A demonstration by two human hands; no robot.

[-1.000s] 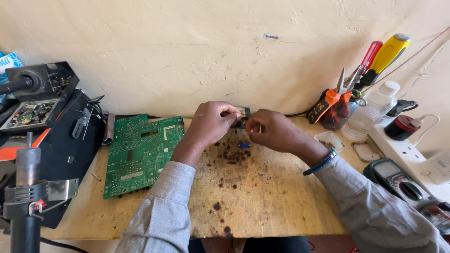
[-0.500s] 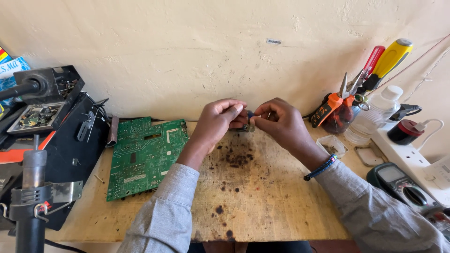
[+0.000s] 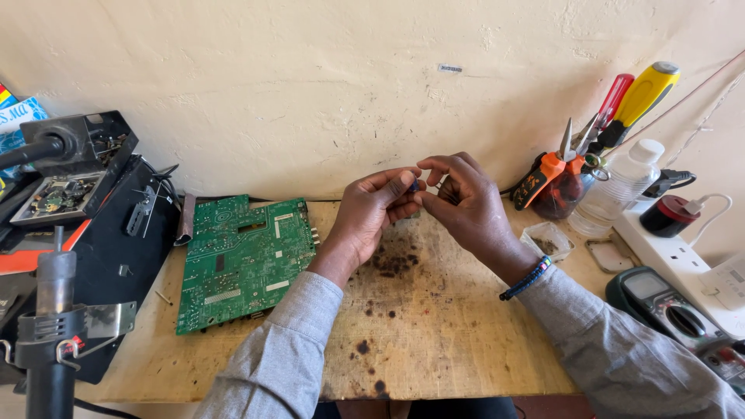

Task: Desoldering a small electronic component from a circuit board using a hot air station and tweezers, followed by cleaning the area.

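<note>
Left hand (image 3: 372,213) and right hand (image 3: 466,202) raised above scorched wooden bench (image 3: 434,341), fingertips meeting, small dark component (image 3: 414,186) pinched between left thumb and forefinger, right fingers curled against it, green circuit board (image 3: 244,260) left.

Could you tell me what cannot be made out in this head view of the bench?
- Small dark part: pinched between left hand and right hand; fingers hide its shape.
- Multimeter: cut by the right edge, sleeve covers part.
- Small clear tray: contents too small to identify.
</note>
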